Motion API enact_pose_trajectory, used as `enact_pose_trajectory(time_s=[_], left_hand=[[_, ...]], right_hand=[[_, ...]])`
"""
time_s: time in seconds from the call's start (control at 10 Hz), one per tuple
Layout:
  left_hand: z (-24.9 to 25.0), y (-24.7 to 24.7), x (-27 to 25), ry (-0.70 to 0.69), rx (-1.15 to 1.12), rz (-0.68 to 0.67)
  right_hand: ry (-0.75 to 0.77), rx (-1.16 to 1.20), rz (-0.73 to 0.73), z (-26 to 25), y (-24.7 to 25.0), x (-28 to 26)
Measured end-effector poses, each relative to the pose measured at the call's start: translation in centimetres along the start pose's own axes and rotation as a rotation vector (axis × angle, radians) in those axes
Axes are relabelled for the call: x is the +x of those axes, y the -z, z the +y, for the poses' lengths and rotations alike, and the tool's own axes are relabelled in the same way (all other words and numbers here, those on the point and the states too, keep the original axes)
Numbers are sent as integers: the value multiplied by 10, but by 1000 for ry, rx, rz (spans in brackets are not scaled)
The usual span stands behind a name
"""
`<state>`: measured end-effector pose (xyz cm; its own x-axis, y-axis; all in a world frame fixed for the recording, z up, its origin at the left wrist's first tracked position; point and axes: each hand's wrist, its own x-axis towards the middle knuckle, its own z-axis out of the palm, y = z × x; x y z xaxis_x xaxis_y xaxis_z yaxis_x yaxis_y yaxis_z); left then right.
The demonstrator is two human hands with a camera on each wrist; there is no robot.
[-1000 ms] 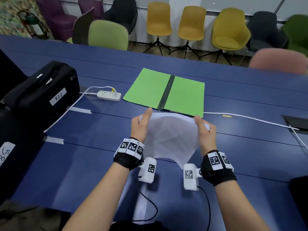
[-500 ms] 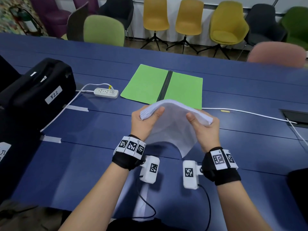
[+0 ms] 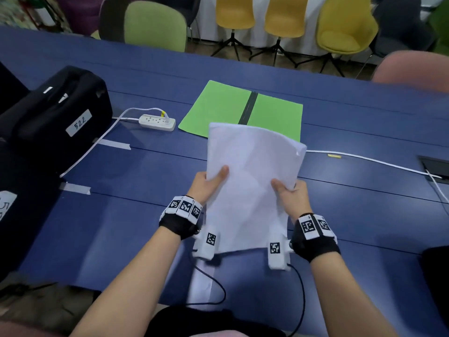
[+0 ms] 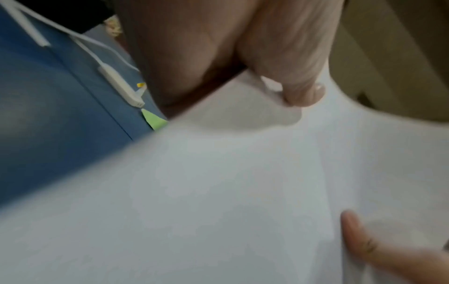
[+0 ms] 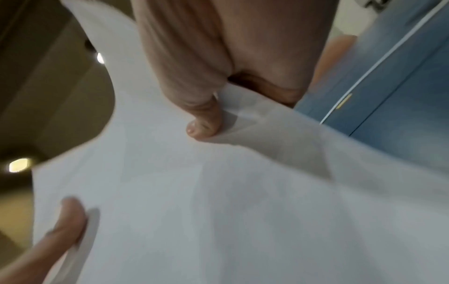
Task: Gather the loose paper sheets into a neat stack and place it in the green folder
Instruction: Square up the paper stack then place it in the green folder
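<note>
Head view: the paper stack [image 3: 252, 181] is held above the blue table [image 3: 121, 227], tilted, its far edge overlapping the near edge of the open green folder [image 3: 218, 108] at 12 o'clock. The left hand [image 3: 206, 188] grips the stack's left edge, thumb on top. The right hand [image 3: 291, 198] grips the right edge, thumb on top. A white power strip [image 3: 157, 122] lies at 10 o'clock, beside a black case [image 3: 53, 117] labelled 522. A white cable [image 3: 364, 159] runs toward 3 o'clock.

Left wrist view: the left thumb [image 4: 291, 73] presses on the sheets; the right thumb [image 4: 359, 230] shows at 5 o'clock. The picture is blurred.

Right wrist view: the right thumb [image 5: 204, 123] clamps the stack's edge; the left thumb [image 5: 70, 217] lies at 8 o'clock.
</note>
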<state>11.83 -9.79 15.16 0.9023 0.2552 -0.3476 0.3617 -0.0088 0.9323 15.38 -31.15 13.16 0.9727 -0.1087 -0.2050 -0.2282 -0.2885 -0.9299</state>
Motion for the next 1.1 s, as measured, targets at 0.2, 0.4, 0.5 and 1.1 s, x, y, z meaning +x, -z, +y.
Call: enact_pose_trajectory(time_s=[0.2,0.4,0.5,1.1], left_hand=[[-33,9,-1,57,164,-88],[-77,33,31,241,416,15],[-92,52,41,339,497,53],[-135,87,70,462,355,-52]], right_hand=[[-120,169,46,1,-16,20],[-317,-107,-225,38,-31,48],[-400,-137,-186,45,-25,75],[-467,67,246,36,-7,224]])
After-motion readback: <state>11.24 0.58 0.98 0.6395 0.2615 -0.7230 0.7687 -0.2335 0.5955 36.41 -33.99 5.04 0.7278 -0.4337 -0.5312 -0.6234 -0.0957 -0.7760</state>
